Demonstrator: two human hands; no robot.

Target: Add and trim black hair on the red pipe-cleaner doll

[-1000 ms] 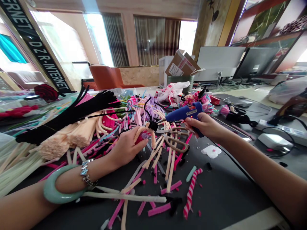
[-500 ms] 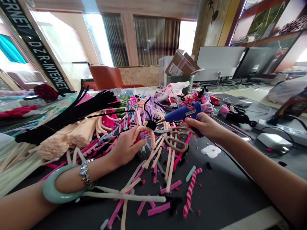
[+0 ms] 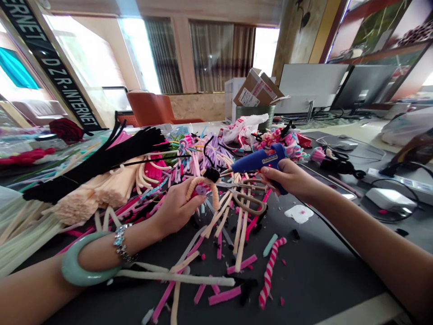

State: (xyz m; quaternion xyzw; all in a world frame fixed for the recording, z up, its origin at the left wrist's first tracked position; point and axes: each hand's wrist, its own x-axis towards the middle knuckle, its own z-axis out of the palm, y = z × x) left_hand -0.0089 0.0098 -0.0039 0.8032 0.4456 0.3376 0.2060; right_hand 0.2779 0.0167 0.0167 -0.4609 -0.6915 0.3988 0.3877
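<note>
Between its thumb and fingers, my left hand (image 3: pixel 179 203) pinches a small pipe-cleaner figure (image 3: pixel 202 188), with a peach curved piece, a pink and purple middle and a black tuft on top. A thin black stem rises from the tuft. My right hand (image 3: pixel 282 177) is wrapped round the handle of a blue glue gun (image 3: pixel 259 160), a small red light showing on it. The gun's nozzle points left and sits right at the black tuft; whether it touches I cannot tell. Scissors (image 3: pixel 248 198) with beige handles lie just beneath the gun.
Cut pink and peach pipe-cleaner pieces (image 3: pixel 225 295) litter the dark table, with a red-and-pink twisted stick (image 3: pixel 271 273) at the front. Black pipe cleaners (image 3: pixel 94 164) and peach bundles (image 3: pixel 76 207) lie left. A white glue-spotted patch (image 3: pixel 299 213) and a power strip (image 3: pixel 394 183) are at right.
The figure has turned very slightly in my left hand. Both hands and the glue gun otherwise keep nearly the same place.
</note>
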